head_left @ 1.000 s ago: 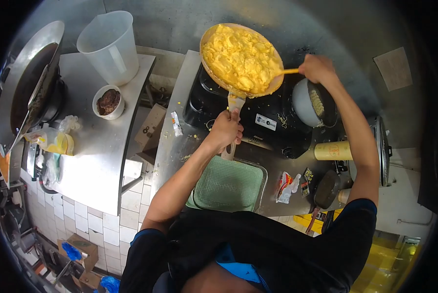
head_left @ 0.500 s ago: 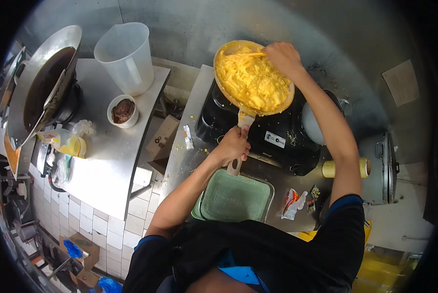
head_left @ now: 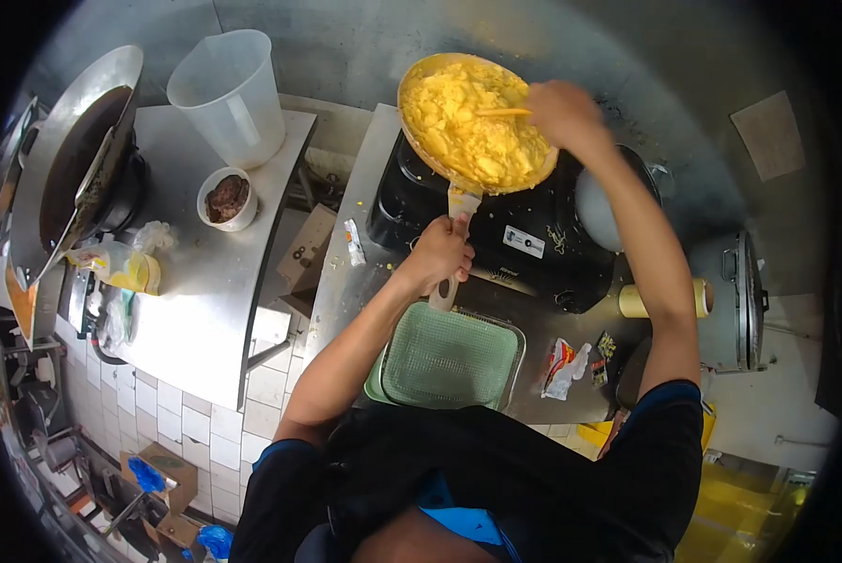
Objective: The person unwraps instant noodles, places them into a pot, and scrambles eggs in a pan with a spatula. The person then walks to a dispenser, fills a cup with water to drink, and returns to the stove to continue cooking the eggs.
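Observation:
My left hand is wrapped around the pale handle of a frying pan over the black stove. Scrambled eggs, yellow and lumpy, fill the pan. My right hand, slightly blurred, is closed on the end of a yellowish stick-like utensil. The utensil's far end is sunk in the eggs, so I cannot tell its kind. Just below the pan handle, a green textured tray lies close to my left forearm.
A large wok, a clear plastic jug and a white tub of dark food stand on the left steel table. Right of the stove are a yellow roll, a torn wrapper and a big lidded pot.
My right hand has moved right and slightly down, drawing the utensil through the eggs. The pan and my left hand sit a little higher and further left in view.

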`<state>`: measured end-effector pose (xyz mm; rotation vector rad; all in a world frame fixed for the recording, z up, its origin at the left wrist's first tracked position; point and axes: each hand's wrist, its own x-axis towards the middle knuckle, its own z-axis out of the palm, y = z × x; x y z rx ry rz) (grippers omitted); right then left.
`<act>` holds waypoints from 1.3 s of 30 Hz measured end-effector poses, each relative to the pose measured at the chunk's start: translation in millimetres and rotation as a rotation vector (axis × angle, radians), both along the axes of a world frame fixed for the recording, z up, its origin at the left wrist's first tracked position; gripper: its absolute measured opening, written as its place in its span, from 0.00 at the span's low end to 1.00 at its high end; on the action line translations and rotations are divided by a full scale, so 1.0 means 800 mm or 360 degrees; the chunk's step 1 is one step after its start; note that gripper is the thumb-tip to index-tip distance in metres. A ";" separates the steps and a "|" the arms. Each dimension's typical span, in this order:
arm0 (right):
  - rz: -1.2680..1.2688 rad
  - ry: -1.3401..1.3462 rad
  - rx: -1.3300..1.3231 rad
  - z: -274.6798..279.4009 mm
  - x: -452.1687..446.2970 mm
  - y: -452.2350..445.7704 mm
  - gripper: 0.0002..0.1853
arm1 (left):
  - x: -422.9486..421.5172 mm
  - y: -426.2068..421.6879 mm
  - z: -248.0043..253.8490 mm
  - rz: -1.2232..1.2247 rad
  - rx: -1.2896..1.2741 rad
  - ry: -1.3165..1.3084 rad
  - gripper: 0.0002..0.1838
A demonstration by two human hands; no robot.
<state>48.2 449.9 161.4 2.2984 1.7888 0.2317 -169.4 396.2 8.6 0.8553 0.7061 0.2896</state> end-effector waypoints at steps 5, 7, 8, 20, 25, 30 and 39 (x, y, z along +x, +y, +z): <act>0.0005 -0.0153 -0.0128 0.085 -0.085 -0.092 0.04 | 0.000 -0.001 0.001 -0.0034 0.0018 0.0035 0.22; 0.0234 -0.0248 -0.0072 0.024 -0.072 -0.084 0.05 | 0.001 -0.002 -0.001 -0.0020 0.0073 0.0050 0.22; 0.0302 -0.0251 -0.0059 -0.017 -0.051 -0.057 0.05 | 0.001 -0.005 -0.002 -0.0008 0.0141 0.0061 0.22; 0.0655 0.0224 0.0982 -0.046 -0.042 -0.155 0.16 | -0.034 0.017 -0.014 -0.0329 -0.0405 -0.0603 0.27; -0.0655 0.0831 0.1571 -0.109 -0.113 -0.412 0.12 | -0.149 -0.010 -0.038 -0.0080 0.0177 0.0023 0.24; -0.1445 0.0960 0.1711 -0.328 -0.004 -0.679 0.17 | -0.143 -0.131 -0.026 -0.0443 0.0563 0.0143 0.15; -0.1627 0.0740 0.1147 -0.380 0.013 -0.729 0.38 | 0.166 -0.430 -0.079 -0.0788 0.2623 0.0217 0.34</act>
